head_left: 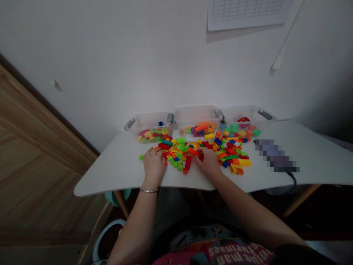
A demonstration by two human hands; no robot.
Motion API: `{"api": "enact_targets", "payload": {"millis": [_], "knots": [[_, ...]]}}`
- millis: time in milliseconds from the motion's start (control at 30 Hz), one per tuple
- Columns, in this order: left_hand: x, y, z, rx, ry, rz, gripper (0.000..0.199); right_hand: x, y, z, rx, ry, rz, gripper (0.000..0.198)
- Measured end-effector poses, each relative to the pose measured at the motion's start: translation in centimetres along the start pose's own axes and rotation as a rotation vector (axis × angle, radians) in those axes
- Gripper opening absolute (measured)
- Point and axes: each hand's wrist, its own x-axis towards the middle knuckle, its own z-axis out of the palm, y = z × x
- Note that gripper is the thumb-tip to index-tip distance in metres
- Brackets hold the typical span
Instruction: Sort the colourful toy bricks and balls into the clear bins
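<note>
A loose pile of colourful toy building bricks (182, 148) is spread over the white table in front of me. At the pile's left edge rests my left hand (153, 163), palm down, its fingers apart and touching bricks. My right hand (209, 162) is at the middle of the pile, with thumb and fingers closed on an orange-red brick (194, 151). Just below and between the hands lies a long red brick (188, 162). Yellow bricks (245, 162) lie at the pile's right side. A green piece (141, 157) sits alone left of my left hand.
Three clear plastic bins stand against the wall: a left bin (149, 118) with mixed pieces, a middle bin (197, 111) with bricks, a right bin (242, 111) with round coloured pieces. A pixelated device (275, 154) with a cable lies right on the table (110, 173).
</note>
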Motion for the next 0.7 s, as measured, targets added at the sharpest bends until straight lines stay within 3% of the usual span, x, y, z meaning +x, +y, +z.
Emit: {"api": "enact_targets", "payload": {"millis": [200, 467, 700], "knots": [[-1.2, 5.2, 1.1, -0.054, -0.135, 0.255, 0.025, 0.0, 0.1, 0.0, 0.009, 0.013, -0.013, 0.021], [-0.7, 6.7, 1.0, 0.125, -0.233, 0.195, 0.029, 0.1, 0.0, -0.2, 0.028, -0.006, -0.009, 0.022], [-0.3, 7.4, 0.9, 0.272, -0.237, 0.186, 0.027, 0.0, 0.0, -0.1, 0.003, -0.015, -0.024, 0.022]]}}
